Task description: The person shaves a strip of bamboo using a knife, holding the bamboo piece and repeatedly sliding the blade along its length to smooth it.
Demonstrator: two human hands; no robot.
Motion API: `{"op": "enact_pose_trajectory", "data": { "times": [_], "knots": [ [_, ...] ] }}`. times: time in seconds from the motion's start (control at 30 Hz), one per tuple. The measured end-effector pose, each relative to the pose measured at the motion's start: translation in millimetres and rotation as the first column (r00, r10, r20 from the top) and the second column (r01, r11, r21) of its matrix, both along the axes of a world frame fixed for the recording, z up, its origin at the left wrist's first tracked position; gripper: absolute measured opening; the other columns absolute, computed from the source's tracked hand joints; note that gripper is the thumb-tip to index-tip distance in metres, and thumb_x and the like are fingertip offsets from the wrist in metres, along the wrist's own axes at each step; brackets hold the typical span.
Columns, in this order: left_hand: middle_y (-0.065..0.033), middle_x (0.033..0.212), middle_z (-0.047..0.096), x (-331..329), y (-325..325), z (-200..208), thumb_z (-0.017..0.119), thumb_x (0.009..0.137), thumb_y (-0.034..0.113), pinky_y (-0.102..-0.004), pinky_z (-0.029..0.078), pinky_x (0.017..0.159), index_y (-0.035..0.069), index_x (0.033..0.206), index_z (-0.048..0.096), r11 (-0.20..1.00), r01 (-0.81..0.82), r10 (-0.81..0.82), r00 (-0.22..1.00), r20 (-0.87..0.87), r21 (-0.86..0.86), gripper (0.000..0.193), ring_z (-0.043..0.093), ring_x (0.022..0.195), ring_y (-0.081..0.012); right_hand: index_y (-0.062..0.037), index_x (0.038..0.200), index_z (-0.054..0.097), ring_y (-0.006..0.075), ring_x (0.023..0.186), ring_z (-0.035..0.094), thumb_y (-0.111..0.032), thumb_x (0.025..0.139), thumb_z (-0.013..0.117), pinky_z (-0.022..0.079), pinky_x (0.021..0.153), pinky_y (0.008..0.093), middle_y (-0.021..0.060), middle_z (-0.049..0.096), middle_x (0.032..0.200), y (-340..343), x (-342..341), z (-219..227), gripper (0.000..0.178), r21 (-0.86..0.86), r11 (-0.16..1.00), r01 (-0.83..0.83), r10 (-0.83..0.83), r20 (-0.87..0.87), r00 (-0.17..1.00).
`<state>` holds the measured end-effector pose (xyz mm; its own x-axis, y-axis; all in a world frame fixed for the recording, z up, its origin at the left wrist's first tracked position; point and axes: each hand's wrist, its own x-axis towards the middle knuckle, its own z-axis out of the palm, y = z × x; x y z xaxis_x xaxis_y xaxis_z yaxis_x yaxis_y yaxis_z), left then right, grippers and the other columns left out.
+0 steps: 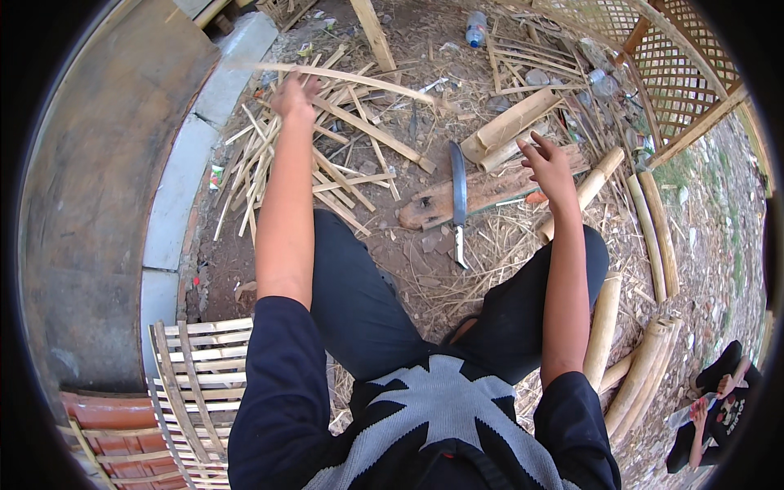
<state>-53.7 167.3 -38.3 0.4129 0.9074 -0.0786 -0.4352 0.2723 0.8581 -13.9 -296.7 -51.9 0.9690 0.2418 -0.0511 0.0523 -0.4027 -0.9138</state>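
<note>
At the far left, my left hand (296,96) has its fingers at a long, thin bamboo strip (359,79), whose ends are blurred by motion. Beneath them lies a loose pile of bamboo strips (273,167) on the dirt. My right hand (550,169) hovers over a worn wooden plank (510,189), holding nothing, fingers apart. Across that plank rests a machete (459,184) with a curved dark blade, its pale handle toward me. Just beyond the plank are a split bamboo piece (510,124) and a narrower bamboo length (510,151).
Bamboo poles (653,237) lie at the right. A slatted bamboo panel (204,367) stands near left, beside a block edging (175,192). A wooden post (374,37) and plastic bottle (476,29) are at the back. Another person (719,408) sits at lower right.
</note>
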Motion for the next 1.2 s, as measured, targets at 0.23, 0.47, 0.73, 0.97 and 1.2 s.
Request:
{"op": "enact_pose_trajectory", "data": {
  "times": [0.23,0.47,0.73,0.97,1.2],
  "knots": [
    [-0.0285,0.115,0.059,-36.8,47.7,-15.2,0.042,0.097,0.004,-0.0398,0.063,0.082,-0.021,0.118,0.045,0.806,-0.476,0.519,0.854,0.031,-0.352,0.033,0.065,0.103,-0.0374,0.0065,0.133,0.054,0.0288,0.107,0.065,-0.039,0.088,0.068,0.048,0.093,0.0365,0.0241,0.067,0.115,-5.2,3.4,-6.5,0.065,-0.041,0.995,-0.089,0.089,0.009,0.996],
    [-0.0287,0.125,0.056,-63.4,87.7,-56.7,0.04,0.097,0.012,-0.0393,0.06,0.085,-0.016,0.129,0.042,0.951,-0.209,0.192,0.977,-0.096,-0.227,0.043,0.064,0.108,-0.0364,0.003,0.133,0.055,0.0325,0.111,0.063,-0.041,0.089,0.066,0.047,0.096,0.0393,0.0231,0.067,0.117,4.8,0.0,-10.7,0.064,-0.17,0.955,-0.242,0.248,0.018,0.969],
    [-0.0188,0.124,0.063,-32.9,17.4,-43.5,0.046,0.098,0.025,-0.0394,0.057,0.08,0.001,0.136,0.048,0.729,0.669,-0.337,0.534,-0.775,0.143,0.045,0.069,0.1,-0.0285,0.003,0.135,0.053,0.0279,0.099,0.067,-0.044,0.09,0.065,0.051,0.085,0.0369,0.0229,0.068,0.109,9.2,-7.3,-22.4,0.066,-0.363,0.86,-0.357,0.371,-0.034,0.928],
    [-0.014,0.133,0.058,-1.9,-47.0,-40.3,0.047,0.099,0.043,-0.0441,0.053,0.092,0.009,0.141,0.046,0.184,0.953,-0.197,-0.204,-0.959,-0.241,0.054,0.065,0.11,-0.0242,0.004,0.129,0.058,0.037,0.105,0.066,-0.039,0.086,0.067,0.05,0.092,0.0408,0.0275,0.067,0.111,27.1,-1.3,-46.4,0.061,-0.41,0.839,-0.359,0.349,-0.101,0.932],
    [-0.0135,0.129,0.061,14.7,-62.6,-46.3,0.047,0.099,0.049,-0.0455,0.053,0.09,0.008,0.142,0.046,0.116,0.981,-0.145,-0.138,-0.98,-0.156,0.06,0.064,0.111,-0.0274,0.0025,0.122,0.063,0.0393,0.113,0.061,-0.043,0.085,0.066,0.047,0.097,0.0431,0.0259,0.064,0.119,30.5,22.9,-124.0,0.058,-0.629,0.713,-0.31,0.332,-0.088,0.939]
  ]
}}
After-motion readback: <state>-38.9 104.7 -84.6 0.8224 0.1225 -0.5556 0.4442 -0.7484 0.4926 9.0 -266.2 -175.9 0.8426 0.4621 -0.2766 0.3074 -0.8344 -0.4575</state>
